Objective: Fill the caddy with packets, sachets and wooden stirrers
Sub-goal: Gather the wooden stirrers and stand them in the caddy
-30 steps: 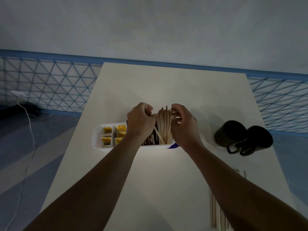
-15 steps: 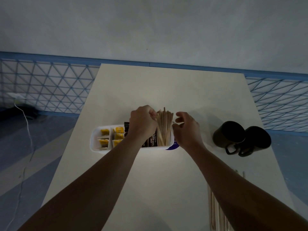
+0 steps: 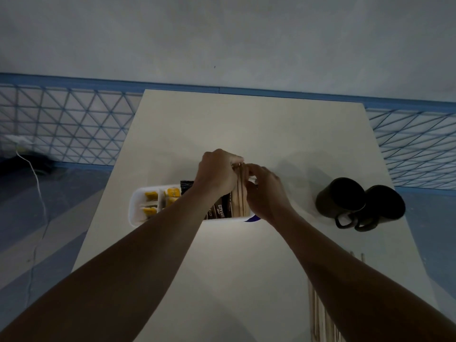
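Note:
A white caddy [image 3: 135,208] lies across the middle of the table. Its left compartments hold yellow sachets [image 3: 151,196], and dark coffee packets [image 3: 220,211] stand in its middle section. A bundle of wooden stirrers [image 3: 240,198] stands upright in the right end. My left hand [image 3: 217,172] grips the bundle from the left, fingers curled over its tops. My right hand [image 3: 265,191] presses against the bundle from the right with curled fingers. More loose stirrers [image 3: 318,314] lie near the table's front right, partly hidden under my right forearm.
Two black mugs [image 3: 357,203] stand side by side at the right of the table, handles toward me. The table [image 3: 246,127] ends against a wall at the back. Blue-patterned floor lies on both sides, with a white cable [image 3: 37,183] at the left.
Both hands have closed in on the stirrer bundle, squeezing the fanned sticks together. The right hand moved left from beside the caddy onto the bundle.

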A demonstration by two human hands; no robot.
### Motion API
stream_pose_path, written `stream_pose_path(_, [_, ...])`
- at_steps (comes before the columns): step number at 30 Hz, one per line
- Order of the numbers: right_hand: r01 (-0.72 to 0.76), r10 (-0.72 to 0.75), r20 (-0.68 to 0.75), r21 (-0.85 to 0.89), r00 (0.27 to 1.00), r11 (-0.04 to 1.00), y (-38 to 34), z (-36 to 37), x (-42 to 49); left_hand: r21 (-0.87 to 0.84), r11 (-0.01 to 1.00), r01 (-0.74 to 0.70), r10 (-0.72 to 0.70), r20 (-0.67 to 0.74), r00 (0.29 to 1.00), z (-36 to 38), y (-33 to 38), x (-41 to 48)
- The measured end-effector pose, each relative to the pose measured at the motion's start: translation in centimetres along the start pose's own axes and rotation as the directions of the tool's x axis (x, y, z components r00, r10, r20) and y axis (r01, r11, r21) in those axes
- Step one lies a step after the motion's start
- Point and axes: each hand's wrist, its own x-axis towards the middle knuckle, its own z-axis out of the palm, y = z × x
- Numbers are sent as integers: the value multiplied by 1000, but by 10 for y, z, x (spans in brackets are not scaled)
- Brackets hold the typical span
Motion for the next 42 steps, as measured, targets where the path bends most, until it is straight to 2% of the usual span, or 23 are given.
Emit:
stream_pose_path(3, [40, -40, -34, -16, 999, 999, 0, -1, 0, -29, 1000, -9, 8, -9, 1000, 0, 1, 0])
stream_pose_path(7, [-16, 20, 56, -82, 998, 997, 2, -1, -1, -22, 1000, 6, -7, -39, 999, 3, 0, 0])
stream_pose_path(14, [-103, 104, 17, -30, 994, 994, 4, -15, -11, -78, 997, -14, 2, -153, 988, 0, 3, -6])
stream_pose_path(20, [-130, 130, -2, 15, 992, 991, 12, -33, -30, -100, 991, -86, 70, -160, 985, 1, 21, -21])
stream_pose_path(27, [-142, 142, -13, -2, 990, 990, 40, -50, -69, -124, 987, -106, 103, -26, 994, 39, 45, -54])
stream_pose_path(33, [-204, 203, -28, -51, 979, 978, 87, -67, -106, -97, 995, -24, 38, 147, 988, 92, 56, -81])
stream_pose_path(37, [-310, 307, -47, -63, 950, 949, 115, -83, -130, -42, 994, 101, -82, 318, 945, 125, 62, -100])
stream_pose_path(42, [-412, 404, -117, -56, 907, 909, 148, -106, -160, 42, 979, 197, -193, 485, 853, 152, 69, -124])
